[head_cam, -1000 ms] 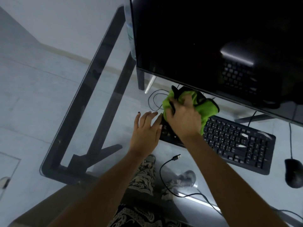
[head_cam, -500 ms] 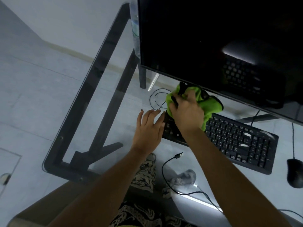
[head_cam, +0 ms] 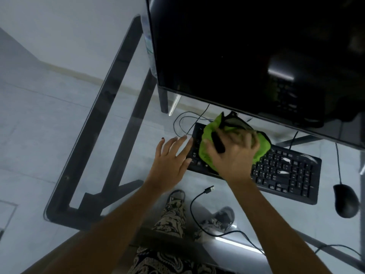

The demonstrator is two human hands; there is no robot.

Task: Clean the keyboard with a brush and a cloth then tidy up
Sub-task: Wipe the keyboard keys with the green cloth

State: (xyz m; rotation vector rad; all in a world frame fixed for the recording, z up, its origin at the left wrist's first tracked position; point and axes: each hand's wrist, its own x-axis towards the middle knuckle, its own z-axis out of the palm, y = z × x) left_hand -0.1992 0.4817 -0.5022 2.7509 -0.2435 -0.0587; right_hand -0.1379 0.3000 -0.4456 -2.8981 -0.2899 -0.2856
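A black keyboard (head_cam: pixel 286 171) lies on the glass desk below the monitor. My right hand (head_cam: pixel 235 155) grips a bunched green cloth (head_cam: pixel 206 155) and presses it onto the keyboard's left part; its fingers are blurred. A black brush handle (head_cam: pixel 218 143) sticks out between the thumb and fingers of that hand, and its dark bristle end shows above the cloth. My left hand (head_cam: pixel 169 165) lies flat with straight fingers on the glass, touching the keyboard's left end.
A big dark monitor (head_cam: pixel 237 56) overhangs the keyboard's far edge. A black mouse (head_cam: pixel 345 202) sits at the right. A loose USB cable (head_cam: pixel 209 189) lies in front of the keyboard. A thin wire coils behind its left end. The desk's left edge (head_cam: pixel 94 115) is close.
My right hand has slid the cloth a little to the right over the keys, uncovering the keyboard's left end. My left hand has stayed at that end.
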